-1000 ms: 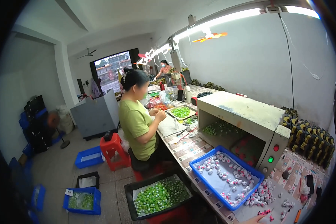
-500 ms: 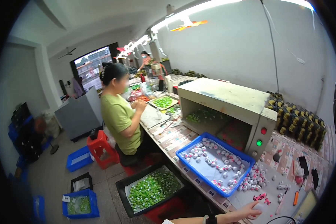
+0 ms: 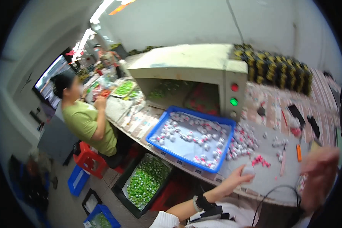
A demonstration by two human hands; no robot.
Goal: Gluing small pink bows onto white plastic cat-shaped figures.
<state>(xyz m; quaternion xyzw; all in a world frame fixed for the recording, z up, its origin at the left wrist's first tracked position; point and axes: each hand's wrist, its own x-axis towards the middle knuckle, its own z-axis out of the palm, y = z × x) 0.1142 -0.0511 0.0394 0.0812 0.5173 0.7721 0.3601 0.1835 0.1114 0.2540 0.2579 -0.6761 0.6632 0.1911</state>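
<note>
I see my left hand (image 3: 233, 180) curled around a pale round piece (image 3: 249, 170) above the tabletop (image 3: 270, 99), near the pink bits (image 3: 261, 161) — my right hand (image 3: 318, 178) is blurred, grip unclear.

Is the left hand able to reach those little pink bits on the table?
Probably yes: the pink bits lie in the open on the grey worktop, just beyond the left hand. The pale rounded thing at its fingers might get in the way a little, though.
</note>
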